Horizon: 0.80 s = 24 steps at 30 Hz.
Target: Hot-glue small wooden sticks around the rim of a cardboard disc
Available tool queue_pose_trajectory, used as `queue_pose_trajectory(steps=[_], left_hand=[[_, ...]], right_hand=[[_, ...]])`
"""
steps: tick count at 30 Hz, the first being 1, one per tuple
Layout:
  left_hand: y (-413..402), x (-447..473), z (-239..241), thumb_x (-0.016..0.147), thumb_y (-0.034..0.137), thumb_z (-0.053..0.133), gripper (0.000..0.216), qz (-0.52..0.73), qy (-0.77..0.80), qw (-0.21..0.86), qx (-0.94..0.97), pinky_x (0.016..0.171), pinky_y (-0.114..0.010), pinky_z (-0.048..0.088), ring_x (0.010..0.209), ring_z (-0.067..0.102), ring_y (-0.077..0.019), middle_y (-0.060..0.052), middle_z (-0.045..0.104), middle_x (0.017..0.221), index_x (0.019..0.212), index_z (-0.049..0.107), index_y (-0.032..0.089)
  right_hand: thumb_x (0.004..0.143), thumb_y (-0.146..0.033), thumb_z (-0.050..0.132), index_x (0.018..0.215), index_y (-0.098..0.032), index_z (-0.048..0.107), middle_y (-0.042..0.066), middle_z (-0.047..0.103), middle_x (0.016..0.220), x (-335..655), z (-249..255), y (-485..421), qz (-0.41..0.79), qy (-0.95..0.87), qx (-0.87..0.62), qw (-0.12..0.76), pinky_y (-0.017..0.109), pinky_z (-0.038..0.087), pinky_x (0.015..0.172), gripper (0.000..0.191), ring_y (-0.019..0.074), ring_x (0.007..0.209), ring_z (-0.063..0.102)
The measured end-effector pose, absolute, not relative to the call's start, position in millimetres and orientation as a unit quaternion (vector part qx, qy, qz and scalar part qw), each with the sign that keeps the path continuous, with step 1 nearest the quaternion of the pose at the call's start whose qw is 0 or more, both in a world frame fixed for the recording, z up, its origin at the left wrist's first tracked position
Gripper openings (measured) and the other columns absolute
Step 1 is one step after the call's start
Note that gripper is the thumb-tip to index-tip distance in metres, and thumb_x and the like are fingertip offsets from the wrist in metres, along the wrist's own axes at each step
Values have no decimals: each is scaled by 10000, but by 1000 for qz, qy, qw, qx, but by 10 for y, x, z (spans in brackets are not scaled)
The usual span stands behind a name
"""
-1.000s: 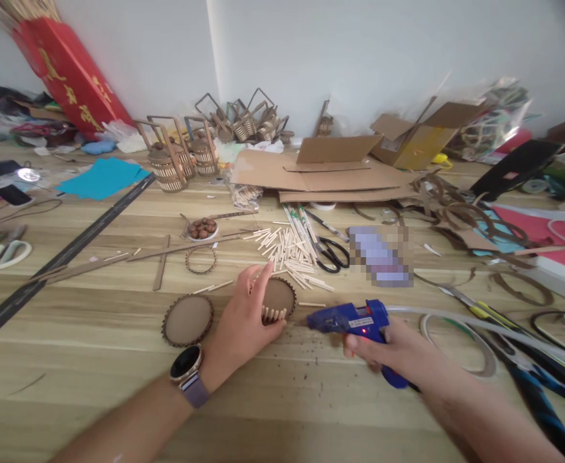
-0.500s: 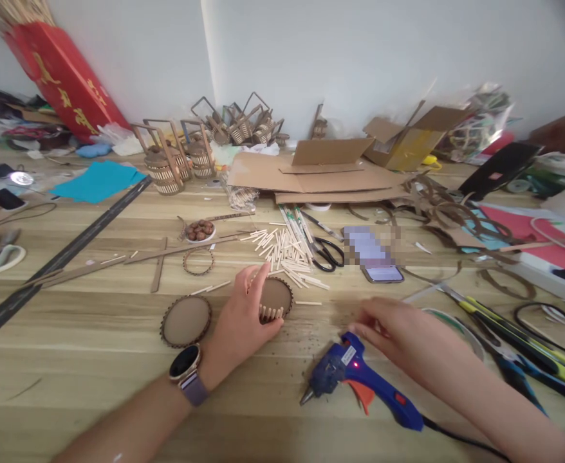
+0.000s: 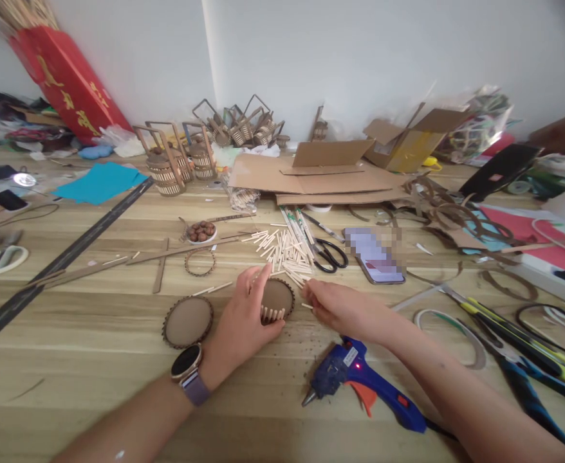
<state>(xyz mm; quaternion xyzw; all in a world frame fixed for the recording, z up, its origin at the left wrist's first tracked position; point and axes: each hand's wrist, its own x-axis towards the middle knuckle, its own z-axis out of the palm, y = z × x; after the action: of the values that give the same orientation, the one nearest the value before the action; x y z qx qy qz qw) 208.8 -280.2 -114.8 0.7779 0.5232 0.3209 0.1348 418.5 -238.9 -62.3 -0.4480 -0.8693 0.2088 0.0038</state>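
My left hand, with a watch on its wrist, curls its thumb and fingers around the near left side of a round cardboard disc with a notched rim. Several short wooden sticks stand upright along the rim by my thumb. To the right, the fingers of my right hand are closed on a short wooden stick, whose end pokes out on the left. A pile of loose sticks lies just beyond both hands. Below my right hand rests a blue hot glue gun, its red light on.
A second notched disc lies at left, a notched ring beyond it. Behind are a bowl of brown beads, black-handled scissors, a phone and cardboard sheets. Pliers lie at right; small lidded baskets stand at back.
My right hand has moved left and forward from above the glue gun to the single stick near the disc. My left hand has stayed on the disc.
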Motion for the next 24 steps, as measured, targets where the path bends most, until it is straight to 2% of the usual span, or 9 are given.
queue_pose_trajectory(steps=[3, 7, 11, 24], left_hand=[[-2800, 2087, -1152, 709, 144, 693, 937, 321, 522, 132, 779, 1089, -525, 354, 1325, 369, -318, -141, 351, 1401, 1467, 156, 265], [-2796, 2089, -1156, 709, 146, 693, 933, 320, 520, 121, 783, 1099, -532, 341, 1332, 353, -319, -140, 355, 1394, 1464, 156, 263], [-2800, 2089, -1152, 706, 133, 690, 926, 319, 518, 125, 784, 1106, -523, 334, 1345, 340, -319, -147, 350, 1402, 1459, 162, 242], [-2789, 2083, -1173, 709, 154, 695, 921, 322, 517, 138, 781, 1100, -528, 341, 1358, 321, -327, -157, 332, 1414, 1460, 167, 228]], right_hand=[[890, -107, 441, 1008, -167, 557, 79, 664, 941, 4222, -559, -2430, 224, -872, -436, 26, 250, 428, 714, 176, 182, 838, 610], [863, -143, 495, 834, -193, 568, 6, 608, 750, 4206, -503, -2466, 277, -862, -417, 76, 232, 400, 603, 94, 147, 665, 549], [833, -134, 549, 814, -190, 600, -15, 609, 717, 4139, -537, -2500, 336, -839, -414, 106, 217, 402, 594, 78, 132, 644, 551], [803, -72, 615, 812, -173, 662, -8, 637, 706, 3963, -651, -2514, 290, -851, -420, 123, 208, 387, 576, 112, 128, 623, 564]])
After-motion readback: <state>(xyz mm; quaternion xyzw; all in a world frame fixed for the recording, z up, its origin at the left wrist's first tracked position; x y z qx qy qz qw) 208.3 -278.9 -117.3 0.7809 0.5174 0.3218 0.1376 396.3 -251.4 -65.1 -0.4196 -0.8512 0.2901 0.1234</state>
